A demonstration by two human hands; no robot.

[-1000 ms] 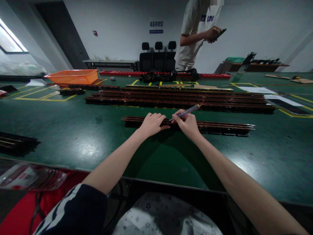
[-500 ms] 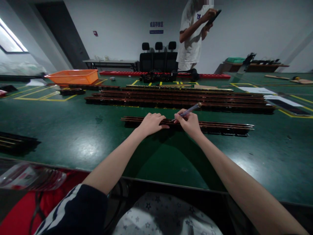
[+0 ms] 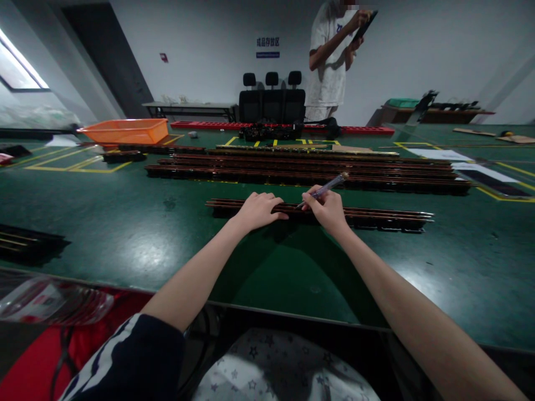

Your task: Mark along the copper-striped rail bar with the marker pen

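Our left hand [image 3: 259, 213] lies over the left part of the strips [image 3: 384, 216], a long dark bundle with copper-coloured edges on the green counter [image 3: 137, 223], its fingers bent over the top and its thumb along the near side. Our right hand [image 3: 328, 210] grips a pen [image 3: 328, 186], tilted with its tip down at the strips, just right of our left hand. Beyond the strips, and apart from them, a wider stack [image 3: 251, 167] of similar dark lengths runs across the counter. Past its left end sits an orange tray [image 3: 125, 132]; near its right end lie white sheets [image 3: 441, 154]. Another dark bundle [image 3: 29, 245] rests at our far left, near the counter's front edge. Across the counter, a person [image 3: 330, 61] in a pale shirt stands holding a dark flat object [image 3: 364, 27], beside a row of black seats [image 3: 271, 104].
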